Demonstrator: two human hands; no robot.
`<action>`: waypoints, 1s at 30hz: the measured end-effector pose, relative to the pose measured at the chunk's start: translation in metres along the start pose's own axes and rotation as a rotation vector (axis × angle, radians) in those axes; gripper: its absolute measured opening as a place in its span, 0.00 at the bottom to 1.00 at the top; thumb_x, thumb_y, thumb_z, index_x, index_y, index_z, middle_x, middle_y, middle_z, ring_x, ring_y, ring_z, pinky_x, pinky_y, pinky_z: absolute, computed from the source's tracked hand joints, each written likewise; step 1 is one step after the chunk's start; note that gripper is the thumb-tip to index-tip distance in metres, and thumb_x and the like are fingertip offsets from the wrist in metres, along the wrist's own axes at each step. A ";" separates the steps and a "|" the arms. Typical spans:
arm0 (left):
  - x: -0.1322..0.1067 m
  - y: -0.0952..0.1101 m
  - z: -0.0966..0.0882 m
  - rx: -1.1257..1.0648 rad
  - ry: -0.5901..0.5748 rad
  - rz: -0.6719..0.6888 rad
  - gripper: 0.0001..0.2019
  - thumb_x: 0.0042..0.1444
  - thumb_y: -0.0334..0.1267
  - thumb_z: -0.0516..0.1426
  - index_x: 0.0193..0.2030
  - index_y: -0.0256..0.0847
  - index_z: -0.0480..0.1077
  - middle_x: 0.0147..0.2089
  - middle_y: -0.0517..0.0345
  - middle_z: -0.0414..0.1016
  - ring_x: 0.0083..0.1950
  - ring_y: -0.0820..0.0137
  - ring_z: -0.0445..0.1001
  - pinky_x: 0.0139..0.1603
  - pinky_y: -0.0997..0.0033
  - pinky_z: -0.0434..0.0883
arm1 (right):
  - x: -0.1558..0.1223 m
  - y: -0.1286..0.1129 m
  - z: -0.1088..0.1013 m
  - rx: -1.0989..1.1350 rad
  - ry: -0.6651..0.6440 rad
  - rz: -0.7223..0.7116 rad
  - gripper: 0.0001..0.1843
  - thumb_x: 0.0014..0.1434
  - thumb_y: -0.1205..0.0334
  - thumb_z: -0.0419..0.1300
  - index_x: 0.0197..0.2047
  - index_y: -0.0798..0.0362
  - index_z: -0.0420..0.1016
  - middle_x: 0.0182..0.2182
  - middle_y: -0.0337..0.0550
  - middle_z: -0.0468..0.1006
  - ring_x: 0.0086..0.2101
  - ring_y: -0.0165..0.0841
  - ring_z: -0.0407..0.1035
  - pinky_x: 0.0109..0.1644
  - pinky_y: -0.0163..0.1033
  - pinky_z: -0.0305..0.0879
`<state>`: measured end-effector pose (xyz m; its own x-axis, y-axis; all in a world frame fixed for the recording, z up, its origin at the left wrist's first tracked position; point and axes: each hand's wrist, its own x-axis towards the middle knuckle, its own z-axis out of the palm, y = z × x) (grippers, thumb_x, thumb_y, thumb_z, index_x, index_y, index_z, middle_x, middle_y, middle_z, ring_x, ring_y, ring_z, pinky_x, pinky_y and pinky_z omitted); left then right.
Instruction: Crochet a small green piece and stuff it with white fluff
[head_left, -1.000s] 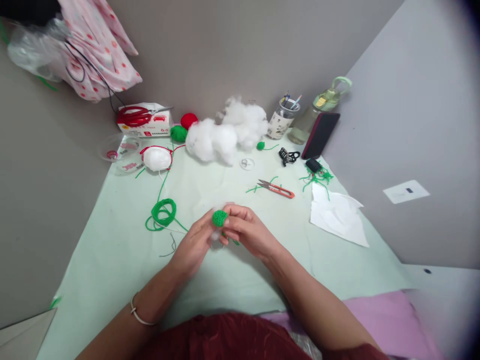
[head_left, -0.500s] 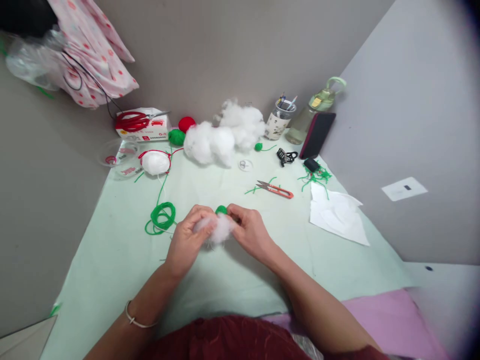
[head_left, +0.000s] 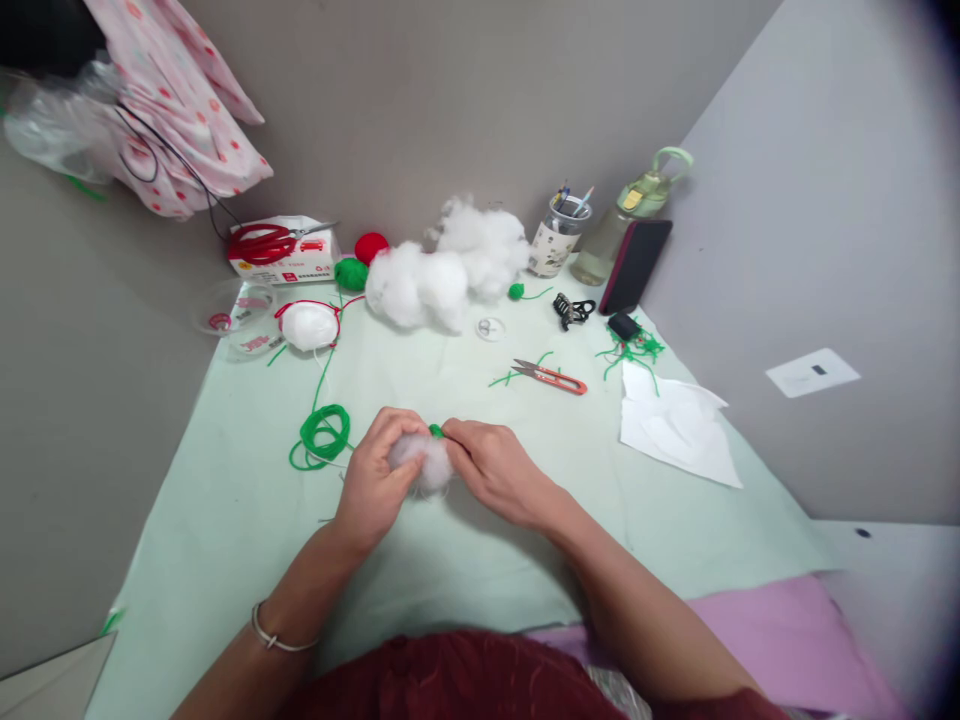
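Note:
Over the middle of the pale green table (head_left: 225,520) my two hands meet. My left hand (head_left: 375,480) is curled round a tuft of white stuffing (head_left: 421,462). My right hand (head_left: 491,472) pinches a small green crocheted piece (head_left: 436,431), which shows only as a sliver above the stuffing. Both hands press together at the tuft. A coil of green yarn (head_left: 322,432) lies just left of my left hand.
Orange thread snips (head_left: 551,376) lie beyond my hands. A big heap of white stuffing (head_left: 450,265) sits at the back with red and green yarn balls, a box with red scissors (head_left: 274,243), a pen cup, a bottle and a phone. White paper (head_left: 679,430) lies right.
The green piece was plainly on top between my fingers a second ago; now the white stuffing covers it and my hands have closed round the tuft and dropped slightly.

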<state>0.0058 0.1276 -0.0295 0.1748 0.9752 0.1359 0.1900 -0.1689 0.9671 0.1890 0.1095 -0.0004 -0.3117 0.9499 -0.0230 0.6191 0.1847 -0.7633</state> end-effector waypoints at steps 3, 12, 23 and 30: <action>-0.002 0.000 0.001 -0.010 0.071 -0.036 0.08 0.48 0.29 0.58 0.35 0.45 0.70 0.42 0.58 0.77 0.42 0.63 0.74 0.44 0.66 0.71 | -0.001 -0.006 -0.004 0.208 -0.050 -0.002 0.09 0.68 0.64 0.51 0.34 0.49 0.66 0.27 0.33 0.65 0.29 0.29 0.59 0.36 0.36 0.53; -0.009 0.002 0.011 -0.169 0.106 -0.129 0.10 0.51 0.32 0.62 0.38 0.45 0.66 0.49 0.53 0.81 0.46 0.62 0.77 0.46 0.66 0.72 | 0.003 -0.002 0.013 0.399 0.108 0.122 0.11 0.61 0.60 0.57 0.27 0.50 0.64 0.20 0.28 0.56 0.24 0.26 0.50 0.30 0.35 0.47; -0.003 0.003 0.001 -0.404 -0.129 -0.326 0.14 0.58 0.45 0.67 0.37 0.43 0.67 0.38 0.58 0.80 0.30 0.72 0.74 0.31 0.75 0.70 | 0.002 -0.002 0.006 0.266 0.128 0.064 0.07 0.58 0.65 0.60 0.30 0.49 0.65 0.23 0.29 0.59 0.26 0.27 0.53 0.33 0.36 0.49; -0.003 0.001 0.010 -0.323 0.137 -0.198 0.13 0.51 0.28 0.64 0.35 0.45 0.64 0.38 0.62 0.81 0.37 0.70 0.76 0.41 0.72 0.72 | -0.005 -0.005 -0.007 0.311 -0.116 0.015 0.06 0.69 0.61 0.58 0.41 0.51 0.75 0.26 0.31 0.66 0.28 0.27 0.58 0.36 0.35 0.55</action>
<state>0.0149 0.1229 -0.0314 0.0306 0.9981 -0.0531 -0.1099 0.0561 0.9924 0.1924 0.1054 0.0081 -0.3952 0.9136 -0.0954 0.3799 0.0680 -0.9225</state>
